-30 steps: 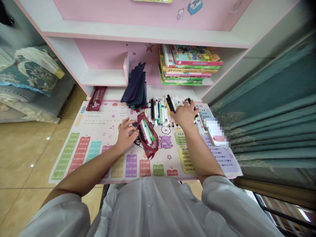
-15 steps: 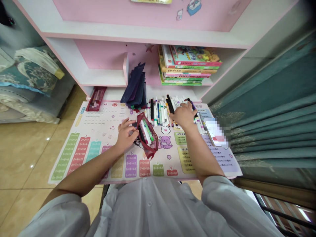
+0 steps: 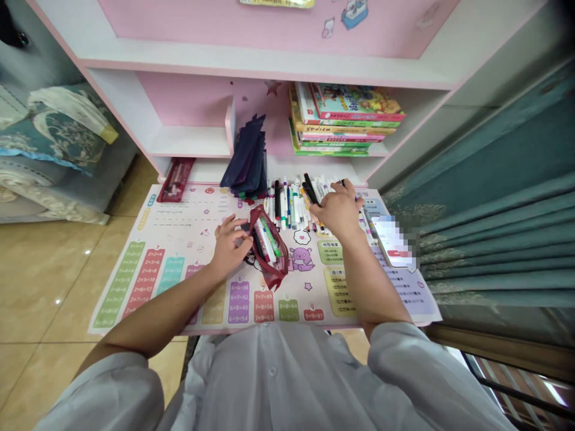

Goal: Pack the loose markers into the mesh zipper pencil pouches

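Observation:
A dark red pencil case (image 3: 268, 246) lies unzipped on the desk mat (image 3: 179, 251) with several pens inside. My left hand (image 3: 229, 244) grips its left edge, fingers curled on the fabric. My right hand (image 3: 339, 208) rests on a row of markers and pens (image 3: 291, 203) laid out at the back of the desk. Its fingers are bent down onto the markers at the right end of the row; what they pinch is hidden under the hand.
A stack of dark blue pouches (image 3: 247, 158) leans on the shelf divider. A second red case (image 3: 176, 178) lies at the back left. Books (image 3: 344, 120) are stacked on the shelf. A phone (image 3: 392, 242) lies at the right, beside a teal curtain (image 3: 494, 215).
My right hand has shifted slightly over the right end of the marker row. My left hand and the pencil case have stayed put.

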`<action>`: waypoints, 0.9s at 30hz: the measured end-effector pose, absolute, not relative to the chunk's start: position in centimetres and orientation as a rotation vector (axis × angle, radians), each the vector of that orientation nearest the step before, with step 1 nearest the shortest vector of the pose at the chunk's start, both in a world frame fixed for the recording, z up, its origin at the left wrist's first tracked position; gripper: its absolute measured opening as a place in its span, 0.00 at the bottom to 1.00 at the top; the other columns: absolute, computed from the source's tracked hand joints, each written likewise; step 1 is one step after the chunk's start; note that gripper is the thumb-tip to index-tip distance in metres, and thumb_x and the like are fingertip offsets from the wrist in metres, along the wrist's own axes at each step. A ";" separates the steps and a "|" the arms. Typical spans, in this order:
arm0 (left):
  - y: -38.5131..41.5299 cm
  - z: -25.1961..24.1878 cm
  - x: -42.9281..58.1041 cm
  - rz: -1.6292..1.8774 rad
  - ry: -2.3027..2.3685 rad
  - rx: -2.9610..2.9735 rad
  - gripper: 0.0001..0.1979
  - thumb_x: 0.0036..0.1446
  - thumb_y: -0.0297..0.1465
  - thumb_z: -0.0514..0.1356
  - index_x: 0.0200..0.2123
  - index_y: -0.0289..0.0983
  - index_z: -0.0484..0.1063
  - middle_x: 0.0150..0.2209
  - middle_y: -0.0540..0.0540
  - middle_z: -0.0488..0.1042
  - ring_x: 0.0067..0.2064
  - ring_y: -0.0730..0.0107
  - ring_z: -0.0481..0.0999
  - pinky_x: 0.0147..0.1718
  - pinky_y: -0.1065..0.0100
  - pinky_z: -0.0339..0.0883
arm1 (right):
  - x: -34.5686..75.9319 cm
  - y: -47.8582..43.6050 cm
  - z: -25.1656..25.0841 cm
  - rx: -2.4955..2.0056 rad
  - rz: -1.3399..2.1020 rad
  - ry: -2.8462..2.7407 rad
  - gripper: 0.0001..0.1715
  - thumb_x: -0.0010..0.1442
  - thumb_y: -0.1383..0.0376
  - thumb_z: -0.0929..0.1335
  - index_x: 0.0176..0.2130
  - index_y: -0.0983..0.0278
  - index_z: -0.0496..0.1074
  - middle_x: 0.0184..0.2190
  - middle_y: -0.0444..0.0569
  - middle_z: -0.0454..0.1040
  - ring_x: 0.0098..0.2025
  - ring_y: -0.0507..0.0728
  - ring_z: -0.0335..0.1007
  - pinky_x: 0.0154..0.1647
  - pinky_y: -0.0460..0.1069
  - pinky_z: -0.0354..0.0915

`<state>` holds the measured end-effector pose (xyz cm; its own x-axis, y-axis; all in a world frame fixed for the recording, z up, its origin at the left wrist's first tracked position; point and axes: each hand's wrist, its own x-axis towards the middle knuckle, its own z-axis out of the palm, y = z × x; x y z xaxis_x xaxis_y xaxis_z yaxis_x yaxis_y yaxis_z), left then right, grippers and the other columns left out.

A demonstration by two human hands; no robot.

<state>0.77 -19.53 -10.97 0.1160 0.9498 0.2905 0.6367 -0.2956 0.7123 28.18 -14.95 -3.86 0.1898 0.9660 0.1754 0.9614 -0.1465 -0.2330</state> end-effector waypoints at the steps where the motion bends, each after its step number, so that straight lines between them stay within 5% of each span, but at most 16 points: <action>1: -19.5 -11.0 0.8 1.024 1.537 1.988 0.11 0.55 0.31 0.60 0.21 0.42 0.71 0.53 0.48 0.78 0.67 0.51 0.62 0.65 0.41 0.53 | 27.9 -15.6 -3.3 -2.139 0.027 -1.835 0.12 0.51 0.63 0.66 0.29 0.66 0.78 0.64 0.61 0.64 0.70 0.76 0.46 0.60 0.79 0.49; 12: -19.5 -11.1 0.7 1.028 1.544 2.000 0.10 0.54 0.32 0.60 0.21 0.41 0.71 0.53 0.48 0.78 0.66 0.50 0.63 0.65 0.40 0.54 | 23.4 -21.5 0.5 -1.881 0.354 -2.240 0.10 0.50 0.65 0.70 0.20 0.63 0.72 0.64 0.55 0.66 0.71 0.74 0.47 0.64 0.74 0.51; 27: -19.4 -11.1 0.7 0.998 1.576 2.021 0.10 0.52 0.29 0.60 0.20 0.40 0.69 0.52 0.49 0.78 0.66 0.50 0.63 0.64 0.41 0.54 | 19.2 -21.2 -4.4 -1.885 0.406 -2.553 0.20 0.57 0.59 0.67 0.42 0.69 0.80 0.66 0.65 0.63 0.72 0.74 0.45 0.66 0.75 0.47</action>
